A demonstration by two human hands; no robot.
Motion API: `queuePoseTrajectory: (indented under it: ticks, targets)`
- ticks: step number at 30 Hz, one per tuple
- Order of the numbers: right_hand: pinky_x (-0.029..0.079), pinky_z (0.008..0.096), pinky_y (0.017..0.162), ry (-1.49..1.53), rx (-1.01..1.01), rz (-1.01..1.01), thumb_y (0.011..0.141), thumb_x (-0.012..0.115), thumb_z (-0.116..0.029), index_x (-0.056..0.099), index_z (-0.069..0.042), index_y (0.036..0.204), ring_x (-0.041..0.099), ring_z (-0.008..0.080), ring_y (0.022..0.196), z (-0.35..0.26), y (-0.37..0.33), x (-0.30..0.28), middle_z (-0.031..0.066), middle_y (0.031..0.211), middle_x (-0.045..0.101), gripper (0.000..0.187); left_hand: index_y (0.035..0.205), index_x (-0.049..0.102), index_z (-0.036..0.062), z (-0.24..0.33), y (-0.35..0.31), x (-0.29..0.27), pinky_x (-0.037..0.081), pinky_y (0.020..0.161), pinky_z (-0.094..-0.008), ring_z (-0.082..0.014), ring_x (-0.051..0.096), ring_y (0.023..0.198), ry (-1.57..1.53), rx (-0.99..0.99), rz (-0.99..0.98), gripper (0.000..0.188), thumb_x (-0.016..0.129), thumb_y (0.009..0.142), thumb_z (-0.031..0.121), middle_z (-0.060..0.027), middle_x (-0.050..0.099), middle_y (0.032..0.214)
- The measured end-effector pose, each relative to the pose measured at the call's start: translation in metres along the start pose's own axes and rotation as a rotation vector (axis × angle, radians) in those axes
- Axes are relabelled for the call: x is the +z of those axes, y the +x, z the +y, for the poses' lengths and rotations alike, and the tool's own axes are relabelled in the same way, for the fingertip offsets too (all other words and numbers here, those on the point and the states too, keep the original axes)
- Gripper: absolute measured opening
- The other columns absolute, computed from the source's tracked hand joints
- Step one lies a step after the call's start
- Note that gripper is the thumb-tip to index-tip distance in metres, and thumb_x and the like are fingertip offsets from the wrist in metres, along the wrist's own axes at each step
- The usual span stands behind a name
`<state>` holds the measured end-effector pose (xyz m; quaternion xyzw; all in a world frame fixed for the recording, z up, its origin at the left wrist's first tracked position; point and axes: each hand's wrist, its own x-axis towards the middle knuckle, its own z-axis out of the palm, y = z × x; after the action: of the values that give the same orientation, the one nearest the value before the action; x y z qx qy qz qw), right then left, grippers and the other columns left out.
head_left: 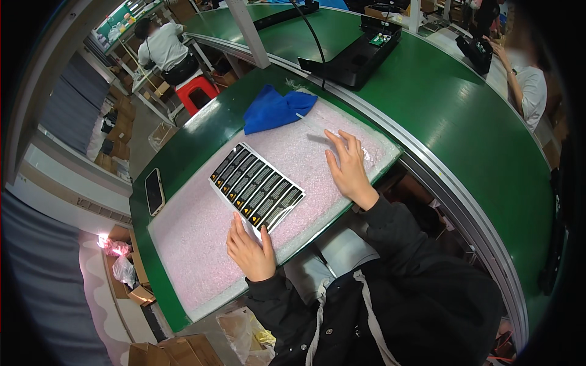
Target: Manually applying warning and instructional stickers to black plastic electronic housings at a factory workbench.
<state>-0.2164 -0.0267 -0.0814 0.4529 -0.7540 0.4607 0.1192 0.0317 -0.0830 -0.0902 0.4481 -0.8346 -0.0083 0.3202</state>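
A sheet of black warning labels (pixel 256 186) with small yellow triangles lies on the pink bubble-wrap mat (pixel 195 256). At the sheet's near corner is my left hand (pixel 251 251), its fingers apart; the fingertips reach the sheet's edge, though I cannot tell if they press on it. My right hand (pixel 350 168) is over the right part of the mat, fingers spread and nothing seen in them. Beyond the sheet a crumpled blue cloth (pixel 278 110) rests at the mat's far edge, with a thin white stick-like piece (pixel 300 116) beside it.
A phone (pixel 155 191) lies on the green bench left of the mat. Past a metal rail (pixel 421 149) runs a green conveyor (pixel 464 140) carrying a black housing (pixel 360 61). One person (pixel 166 52) sits at far left; another (pixel 528 85) handles a black part at right.
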Motion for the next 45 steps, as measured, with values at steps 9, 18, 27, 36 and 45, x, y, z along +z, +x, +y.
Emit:
queuePoseTrajectory:
  ticks: [9, 18, 27, 36, 45]
  targets:
    - [0.03, 0.0592, 0.089, -0.429, 0.375, 0.377, 0.088, 0.046, -0.042, 0.013, -0.024, 0.142, 0.044, 0.0451, 0.105, 0.106, 0.182, -0.044, 0.0312, 0.117, 0.041, 0.066, 0.134, 0.034, 0.0029, 0.0, 0.001, -0.002, 0.029, 0.097, -0.045, -0.0362, 0.041, 0.113, -0.021, -0.001, -0.025, 0.062, 0.059, 0.08, 0.021, -0.0162, 0.044, 0.128]
    - [0.035, 0.0604, 0.088, -0.408, 0.932, 0.132, 0.08, 0.057, -0.031, -0.018, -0.013, 0.141, 0.047, 0.0489, 0.107, 0.272, 0.293, -0.006, 0.0403, 0.119, 0.041, 0.098, 0.137, 0.027, 0.0003, 0.005, 0.002, -0.006, 0.03, 0.095, -0.0437, -0.0353, 0.042, 0.11, -0.111, -0.091, 0.002, 0.07, 0.061, 0.078, 0.017, -0.0198, 0.046, 0.123]
    - [0.048, 0.0437, 0.076, -0.298, 0.713, 0.213, 0.077, 0.057, -0.009, -0.016, 0.001, 0.138, 0.061, 0.0394, 0.086, 0.273, 0.262, -0.03, 0.031, 0.096, 0.058, 0.096, 0.142, 0.016, 0.0046, 0.003, 0.001, -0.004, 0.031, 0.093, -0.0412, -0.033, 0.046, 0.105, -0.163, -0.1, 0.086, 0.079, 0.062, 0.079, 0.018, -0.0217, 0.051, 0.114]
    - [0.044, 0.0474, 0.068, -0.184, 0.138, 0.593, 0.082, 0.05, -0.002, 0.0, -0.001, 0.14, 0.058, 0.0442, 0.076, 0.149, 0.234, -0.118, 0.031, 0.084, 0.058, 0.077, 0.138, 0.022, 0.0003, 0.001, -0.002, -0.003, 0.034, 0.093, -0.0426, -0.035, 0.047, 0.106, -0.198, -0.084, 0.128, 0.072, 0.061, 0.079, 0.013, -0.0232, 0.048, 0.118]
    - [0.049, 0.0367, 0.076, -0.23, -0.437, 0.772, 0.088, 0.049, -0.002, 0.012, -0.007, 0.141, 0.06, 0.0392, 0.092, 0.074, 0.209, -0.165, 0.0264, 0.122, 0.049, 0.065, 0.14, 0.018, 0.0017, -0.002, -0.005, 0.0, 0.04, 0.089, -0.0415, -0.0328, 0.052, 0.099, -0.377, -0.079, 0.258, 0.07, 0.057, 0.082, 0.008, -0.0238, 0.049, 0.116]
